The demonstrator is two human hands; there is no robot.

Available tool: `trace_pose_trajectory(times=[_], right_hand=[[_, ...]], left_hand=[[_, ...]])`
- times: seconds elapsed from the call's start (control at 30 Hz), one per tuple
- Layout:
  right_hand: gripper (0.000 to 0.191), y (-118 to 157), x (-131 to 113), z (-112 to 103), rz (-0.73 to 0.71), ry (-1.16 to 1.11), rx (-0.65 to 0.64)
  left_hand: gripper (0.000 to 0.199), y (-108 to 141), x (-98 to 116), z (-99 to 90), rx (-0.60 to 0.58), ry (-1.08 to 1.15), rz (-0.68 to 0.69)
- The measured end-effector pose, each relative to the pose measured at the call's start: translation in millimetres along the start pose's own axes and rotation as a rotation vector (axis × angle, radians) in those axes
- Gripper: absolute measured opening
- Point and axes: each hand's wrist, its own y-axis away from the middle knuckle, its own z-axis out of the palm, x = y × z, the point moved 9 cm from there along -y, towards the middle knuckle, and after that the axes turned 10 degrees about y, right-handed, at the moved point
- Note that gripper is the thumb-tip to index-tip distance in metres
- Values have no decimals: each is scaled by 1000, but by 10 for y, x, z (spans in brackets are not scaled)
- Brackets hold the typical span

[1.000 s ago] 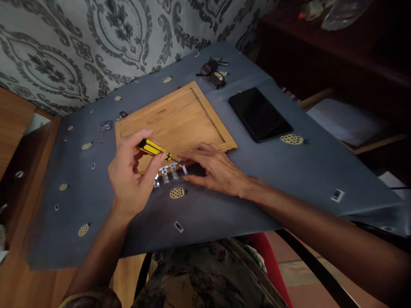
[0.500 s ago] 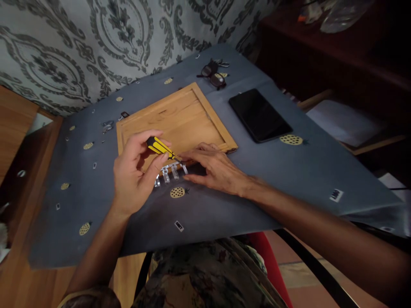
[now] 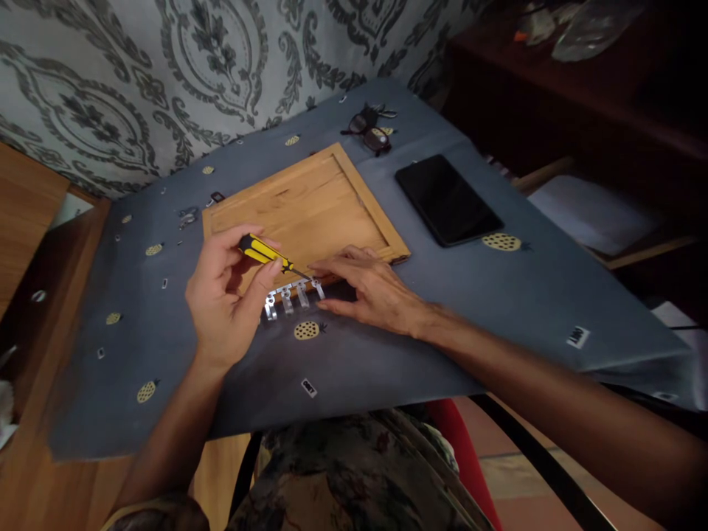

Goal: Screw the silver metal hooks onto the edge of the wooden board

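Note:
My left hand (image 3: pixel 224 295) is closed around the yellow and black handle of a screwdriver (image 3: pixel 262 251). Its thin shaft slants down to the right, and the tip is at the right end of a shiny metal hook rack (image 3: pixel 286 295). This rack has several hooks and lies along the near edge of a framed wooden board (image 3: pixel 293 210). My right hand (image 3: pixel 373 291) grips the rack's right end, with the fingers over the board's edge and the thumb below, beside the last hook. Whether a screw sits under the tip is too small to make out.
A grey-blue cloth with pineapple prints covers the table (image 3: pixel 442 324). Right of the board lies a black tablet (image 3: pixel 448 199). Dark glasses (image 3: pixel 369 133) rest behind it, and small metal pieces (image 3: pixel 188 217) lie to its left. A patterned curtain (image 3: pixel 210 66) hangs at the back.
My left hand and the screwdriver handle have shifted slightly left, and the shaft shows more clearly. My right hand stays in nearly the same place.

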Motion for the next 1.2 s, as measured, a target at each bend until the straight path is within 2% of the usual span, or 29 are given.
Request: trace_pose_trajectory(times=[0.43, 1.2], right_hand=[[48, 4, -10, 1, 2, -4, -10], [49, -6, -12, 2, 0, 26, -9]], left_hand=[[31, 30, -68, 62, 7, 12, 18], [30, -20, -18, 115, -55, -15, 2]])
